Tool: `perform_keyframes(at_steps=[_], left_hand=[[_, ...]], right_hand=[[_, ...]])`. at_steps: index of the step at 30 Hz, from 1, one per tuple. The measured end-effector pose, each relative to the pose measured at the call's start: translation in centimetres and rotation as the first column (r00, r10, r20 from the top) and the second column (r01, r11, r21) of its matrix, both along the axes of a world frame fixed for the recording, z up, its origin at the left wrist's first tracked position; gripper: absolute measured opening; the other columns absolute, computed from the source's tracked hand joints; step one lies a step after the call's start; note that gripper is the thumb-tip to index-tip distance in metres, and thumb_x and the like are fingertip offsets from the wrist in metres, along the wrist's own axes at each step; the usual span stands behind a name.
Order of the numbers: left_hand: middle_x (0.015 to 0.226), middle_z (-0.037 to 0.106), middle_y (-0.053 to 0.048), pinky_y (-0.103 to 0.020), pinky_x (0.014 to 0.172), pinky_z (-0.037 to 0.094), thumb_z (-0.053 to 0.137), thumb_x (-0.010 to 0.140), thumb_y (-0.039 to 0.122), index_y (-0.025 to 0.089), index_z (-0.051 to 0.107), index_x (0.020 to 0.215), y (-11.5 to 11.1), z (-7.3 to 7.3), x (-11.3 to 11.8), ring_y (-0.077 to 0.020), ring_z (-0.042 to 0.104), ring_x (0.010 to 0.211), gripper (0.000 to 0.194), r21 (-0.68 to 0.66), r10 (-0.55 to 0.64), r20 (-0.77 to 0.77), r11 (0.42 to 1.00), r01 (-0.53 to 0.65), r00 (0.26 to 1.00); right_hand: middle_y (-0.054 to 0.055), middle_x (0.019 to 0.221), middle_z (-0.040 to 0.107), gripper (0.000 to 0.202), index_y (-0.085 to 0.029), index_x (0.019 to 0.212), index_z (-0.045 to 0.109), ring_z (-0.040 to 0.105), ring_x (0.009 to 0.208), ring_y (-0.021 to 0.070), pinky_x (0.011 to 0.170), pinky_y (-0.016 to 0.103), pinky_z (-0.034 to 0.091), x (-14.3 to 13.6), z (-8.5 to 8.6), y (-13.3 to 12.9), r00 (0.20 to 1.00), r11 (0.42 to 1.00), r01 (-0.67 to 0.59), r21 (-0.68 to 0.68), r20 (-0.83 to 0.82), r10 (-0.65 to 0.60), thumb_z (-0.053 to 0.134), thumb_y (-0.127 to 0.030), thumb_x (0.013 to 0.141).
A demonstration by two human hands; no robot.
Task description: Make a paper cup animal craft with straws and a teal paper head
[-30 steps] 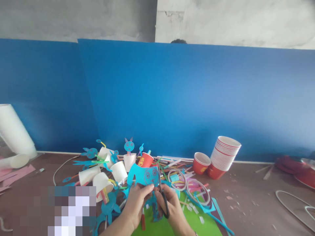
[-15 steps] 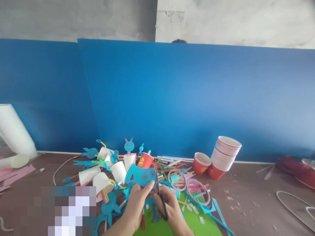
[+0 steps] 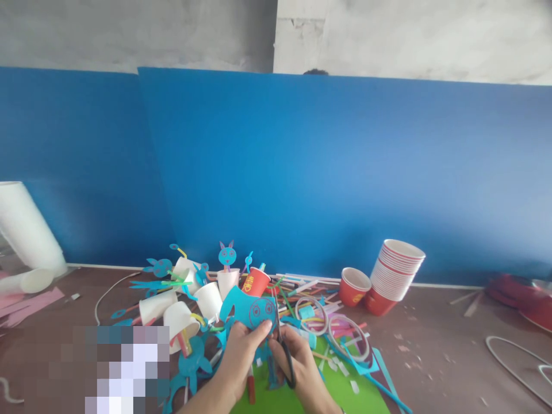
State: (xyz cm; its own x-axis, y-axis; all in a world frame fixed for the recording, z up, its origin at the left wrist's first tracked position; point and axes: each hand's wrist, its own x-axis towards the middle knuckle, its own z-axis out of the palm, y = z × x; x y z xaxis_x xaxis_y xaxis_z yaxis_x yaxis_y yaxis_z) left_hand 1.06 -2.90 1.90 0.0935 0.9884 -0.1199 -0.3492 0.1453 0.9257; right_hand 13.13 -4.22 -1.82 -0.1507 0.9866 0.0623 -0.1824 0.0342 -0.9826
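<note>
Pinched in my left hand (image 3: 241,353) is a piece of blue paper (image 3: 244,307) with a round face drawn on it in dark lines. My right hand (image 3: 299,359) grips black-handled scissors (image 3: 287,359), their blades upright at the right edge of the drawn face. Whether the blades are fully closed is hard to make out. Beneath both hands lies a green sheet (image 3: 345,385) with small paper scraps on it. A red marker (image 3: 251,386) shows below my left hand.
White paper cups (image 3: 208,302) with blue animal cutouts on straws crowd the left. Tape rolls (image 3: 348,338) and loose straws lie behind the right hand. A tall stack of cups (image 3: 395,273) stands beside a red cup (image 3: 354,286). A blue partition (image 3: 302,172) closes off the back.
The scissor blades look closer together now, at the paper's right edge. Both hands stay almost in place, and the whole view has shifted very slightly.
</note>
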Motion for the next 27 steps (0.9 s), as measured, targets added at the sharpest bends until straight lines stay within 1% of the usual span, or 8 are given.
perform_keyframes(at_steps=[2,7,10,14,19,22,27], left_hand=[[0.063,0.065,-0.003,-0.029,0.065,0.048,0.079,0.064,0.042,0.013,0.065,0.064,0.2,-0.2,-0.1,-0.0184,0.058,0.061,0.032,-0.005,-0.025,0.015,1.0,0.025,1.0],[0.064,0.065,-0.003,-0.028,0.067,0.047,0.079,0.065,0.04,0.013,0.064,0.064,0.3,-0.1,-0.3,-0.0173,0.057,0.063,0.031,0.002,-0.026,0.024,1.0,0.026,0.999],[0.065,0.065,-0.004,-0.028,0.067,0.047,0.079,0.064,0.041,0.013,0.065,0.066,0.4,-0.1,-0.3,-0.0179,0.058,0.064,0.032,-0.005,-0.035,0.016,0.999,0.035,0.999],[0.067,0.066,-0.004,-0.029,0.069,0.047,0.078,0.066,0.041,0.013,0.066,0.067,0.5,0.1,-0.5,-0.0182,0.058,0.065,0.031,0.021,-0.043,-0.012,0.999,0.043,0.999],[0.064,0.066,-0.004,-0.029,0.069,0.047,0.078,0.064,0.042,0.013,0.069,0.068,0.7,0.4,-0.7,-0.0197,0.06,0.066,0.031,0.048,-0.032,-0.054,0.998,0.034,0.998],[0.065,0.067,-0.004,-0.029,0.067,0.046,0.08,0.062,0.042,0.013,0.068,0.066,0.9,0.4,-0.7,-0.0188,0.059,0.064,0.031,0.04,-0.043,-0.028,0.998,0.044,0.999],[0.066,0.067,-0.003,-0.028,0.068,0.047,0.079,0.064,0.04,0.014,0.068,0.071,1.1,0.4,-0.8,-0.0183,0.059,0.065,0.03,0.056,-0.076,-0.006,0.996,0.076,0.997]], right_hand=[[-0.009,0.05,0.041,0.045,-0.018,0.074,0.053,0.033,0.038,0.0047,0.036,0.016,0.028,0.0,-0.1,0.0,1.0,1.0,-0.001,-0.004,-0.004,0.001,0.071,-0.059,0.071],[-0.009,0.051,0.041,0.044,-0.018,0.073,0.053,0.033,0.038,0.0049,0.035,0.017,0.029,0.1,-0.1,0.0,1.0,0.999,0.01,-0.032,-0.01,-0.01,0.075,-0.057,0.069],[-0.008,0.051,0.042,0.045,-0.018,0.072,0.053,0.034,0.037,0.0048,0.035,0.017,0.029,0.1,0.1,0.0,1.0,1.0,0.018,-0.024,-0.01,-0.018,0.075,-0.057,0.068],[-0.009,0.048,0.04,0.045,-0.018,0.072,0.055,0.031,0.036,0.0047,0.035,0.017,0.029,0.2,0.3,0.1,1.0,1.0,0.017,-0.016,-0.003,-0.017,0.075,-0.058,0.068],[-0.01,0.045,0.038,0.048,-0.019,0.071,0.053,0.031,0.035,0.005,0.034,0.017,0.029,0.2,0.6,0.1,1.0,0.999,0.015,-0.044,0.025,-0.014,0.073,-0.062,0.067],[-0.01,0.044,0.037,0.049,-0.019,0.071,0.053,0.03,0.034,0.0049,0.033,0.017,0.029,0.2,0.6,0.1,0.999,0.998,0.013,-0.058,0.033,-0.012,0.072,-0.064,0.066],[-0.011,0.042,0.037,0.051,-0.019,0.071,0.052,0.03,0.033,0.0047,0.032,0.017,0.03,0.1,0.6,0.2,0.999,0.997,0.022,-0.07,0.036,-0.019,0.072,-0.066,0.064]])
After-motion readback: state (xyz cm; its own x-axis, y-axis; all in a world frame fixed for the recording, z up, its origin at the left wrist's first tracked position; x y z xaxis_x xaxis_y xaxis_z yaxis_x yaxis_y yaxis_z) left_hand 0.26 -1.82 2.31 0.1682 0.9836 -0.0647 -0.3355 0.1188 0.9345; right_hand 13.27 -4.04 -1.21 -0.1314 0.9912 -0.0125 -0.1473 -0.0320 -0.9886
